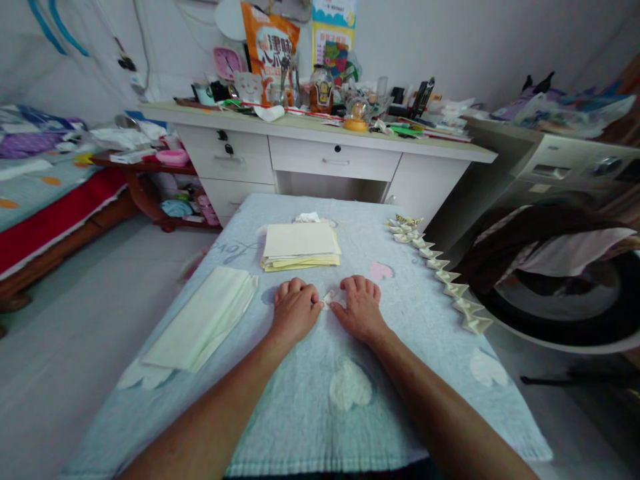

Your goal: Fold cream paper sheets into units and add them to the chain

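Note:
A small piece of folded pale paper point(328, 299) lies on the cloth between my two hands. My left hand point(296, 311) is closed, with its thumb and forefinger at the paper's left edge. My right hand point(362, 308) rests palm down; its thumb reaches the paper's right side and the other fingers bend onto the cloth, apart from the thumb. Just beyond them sits a stack of cream and yellow paper sheets point(301, 241). Along the table's right side runs a row of folded paper pieces point(445, 276). To the left lie long folded pale sheets point(203, 320).
A blue cloth point(290, 413) with heart patterns covers the table. Behind it stands a white desk point(335, 157) crowded with jars, bags and small items. On the right is a washing machine point(550, 160) with clothes in its open door; a bed point(55, 200) stands at left.

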A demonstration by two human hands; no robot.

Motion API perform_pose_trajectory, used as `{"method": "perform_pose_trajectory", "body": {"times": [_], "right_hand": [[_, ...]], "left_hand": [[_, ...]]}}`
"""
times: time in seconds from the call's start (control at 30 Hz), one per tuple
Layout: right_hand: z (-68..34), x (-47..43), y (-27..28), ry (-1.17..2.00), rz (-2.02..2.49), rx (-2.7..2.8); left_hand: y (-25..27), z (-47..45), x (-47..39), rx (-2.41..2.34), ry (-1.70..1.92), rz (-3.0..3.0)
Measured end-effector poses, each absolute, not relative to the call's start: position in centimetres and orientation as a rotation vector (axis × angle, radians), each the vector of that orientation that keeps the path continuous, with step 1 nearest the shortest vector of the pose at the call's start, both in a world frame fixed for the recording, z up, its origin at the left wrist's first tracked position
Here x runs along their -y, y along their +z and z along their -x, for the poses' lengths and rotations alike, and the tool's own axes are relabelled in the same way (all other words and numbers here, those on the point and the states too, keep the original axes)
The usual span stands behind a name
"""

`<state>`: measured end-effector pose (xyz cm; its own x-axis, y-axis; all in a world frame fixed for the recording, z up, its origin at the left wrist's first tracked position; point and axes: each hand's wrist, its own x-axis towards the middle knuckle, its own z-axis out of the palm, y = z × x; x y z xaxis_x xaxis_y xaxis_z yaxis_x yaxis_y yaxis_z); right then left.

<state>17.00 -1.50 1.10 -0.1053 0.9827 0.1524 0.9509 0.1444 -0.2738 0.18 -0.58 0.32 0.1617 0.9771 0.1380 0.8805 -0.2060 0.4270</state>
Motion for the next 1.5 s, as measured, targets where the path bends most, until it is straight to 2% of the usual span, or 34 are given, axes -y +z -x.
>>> {"method": "perform_pose_trajectory", "body": {"times": [0.83, 1.5], "right_hand": [[-22.2, 1.0, 1.2, 0.249, 1.912, 2.213], [-19.2, 1.5, 1.2, 0.341, 1.558, 2.225]], "left_hand": [[0.2, -0.1, 0.4, -1.790, 0.556, -2.192], [0.1, -0.2, 0.5, -1.603, 0.666, -2.281]]}}
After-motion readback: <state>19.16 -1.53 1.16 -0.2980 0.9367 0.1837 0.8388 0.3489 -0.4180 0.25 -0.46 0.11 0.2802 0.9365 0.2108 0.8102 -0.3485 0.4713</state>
